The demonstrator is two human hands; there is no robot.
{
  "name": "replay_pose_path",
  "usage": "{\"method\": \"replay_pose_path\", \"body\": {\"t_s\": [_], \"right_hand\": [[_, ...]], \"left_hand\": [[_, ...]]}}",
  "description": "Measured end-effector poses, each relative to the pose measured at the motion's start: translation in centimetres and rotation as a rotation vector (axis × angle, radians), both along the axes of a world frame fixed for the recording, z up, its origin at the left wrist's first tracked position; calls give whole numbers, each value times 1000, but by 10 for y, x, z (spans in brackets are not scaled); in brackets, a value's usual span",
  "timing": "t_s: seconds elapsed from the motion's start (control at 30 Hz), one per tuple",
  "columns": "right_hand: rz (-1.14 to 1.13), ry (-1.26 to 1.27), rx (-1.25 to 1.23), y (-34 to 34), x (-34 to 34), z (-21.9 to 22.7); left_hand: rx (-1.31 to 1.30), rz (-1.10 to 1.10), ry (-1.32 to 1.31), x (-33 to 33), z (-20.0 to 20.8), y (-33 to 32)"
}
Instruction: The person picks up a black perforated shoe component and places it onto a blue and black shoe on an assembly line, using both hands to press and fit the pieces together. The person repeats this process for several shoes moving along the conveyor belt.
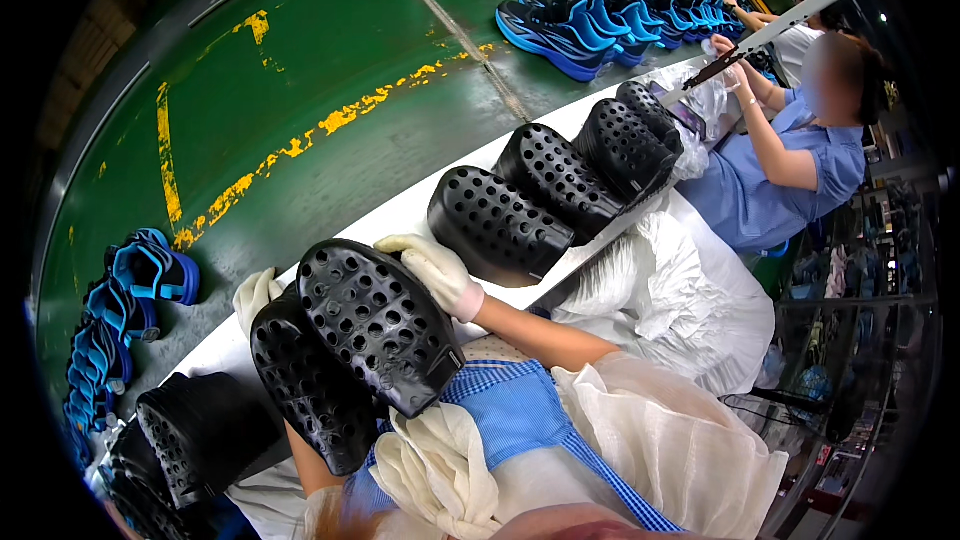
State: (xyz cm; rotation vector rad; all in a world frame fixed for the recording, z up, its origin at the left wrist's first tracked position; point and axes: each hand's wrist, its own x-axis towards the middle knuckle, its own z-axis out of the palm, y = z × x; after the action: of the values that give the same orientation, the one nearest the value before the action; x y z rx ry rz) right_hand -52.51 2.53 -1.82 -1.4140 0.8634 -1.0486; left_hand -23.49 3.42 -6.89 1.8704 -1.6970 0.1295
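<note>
Two black, sole-shaped pieces dotted with round holes stand tilted at the table's near edge, against my body. My left hand [257, 298], in a whitish glove, has its fingers around the far end of the left black piece [308, 380]; the rest of that hand is hidden behind it. On the right black piece [375, 325], my gloved right hand [437, 273] grips the upper right edge. This piece overlaps the left one. More dotted black pieces [500, 222] lie in a row to my right.
A long white table [390, 208] runs diagonally under the pieces. Stacked black pieces [205, 430] stand at its left end. Blue-and-black shoes [560, 35] line the far side, with others [150, 265] at left. A white plastic bag [680, 290] bulges beside me. A co-worker [790, 150] sits at right.
</note>
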Motion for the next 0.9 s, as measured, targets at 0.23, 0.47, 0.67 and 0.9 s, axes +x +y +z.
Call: {"method": "replay_pose_path", "body": {"t_s": [0.23,0.47,0.67,0.9], "right_hand": [[-20,34,-13,-5,-11,-1],[-3,10,-6,-7,-16,-6],[15,8,14,-7,-20,-2],[-8,13,47,-7,-24,5]], "left_hand": [[13,-11,5,-13,2,-10],[28,7,22,-23,9,-9],[-12,30,16,-37,25,-8],[-49,29,26,-44,27,-9]]}}
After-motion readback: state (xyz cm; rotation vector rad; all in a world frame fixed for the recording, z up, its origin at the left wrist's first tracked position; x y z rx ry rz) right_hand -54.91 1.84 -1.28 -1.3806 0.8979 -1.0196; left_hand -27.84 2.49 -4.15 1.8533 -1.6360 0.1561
